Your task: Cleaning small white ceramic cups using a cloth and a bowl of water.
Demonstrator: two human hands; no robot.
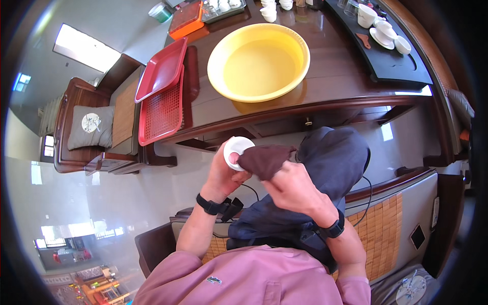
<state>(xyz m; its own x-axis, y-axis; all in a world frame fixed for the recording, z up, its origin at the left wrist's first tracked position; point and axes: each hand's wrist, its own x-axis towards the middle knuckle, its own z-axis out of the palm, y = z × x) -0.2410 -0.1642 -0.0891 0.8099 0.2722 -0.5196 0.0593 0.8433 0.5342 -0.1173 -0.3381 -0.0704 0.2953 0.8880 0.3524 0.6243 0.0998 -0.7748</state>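
My left hand (224, 175) grips a small white cup (241, 143), its open mouth facing me. A pinkish patch shows inside the cup; I cannot tell whether it is a fingertip. Bunched in my right hand (299, 188) is a dark brown cloth (265, 158), whose free end lies against the cup's rim. Both hands are above my lap, in front of the table. Beyond them, a large yellow plastic basin (263, 97) rests on the dark wooden table (335, 82). Whether it holds water is unclear.
Two red plastic trays (164, 72) overlap at the table's left end, the lower one perforated and jutting past the edge. Behind are an orange box (187, 19) and several white cups (269, 14). A black tea tray (396, 65) with teaware stands right.
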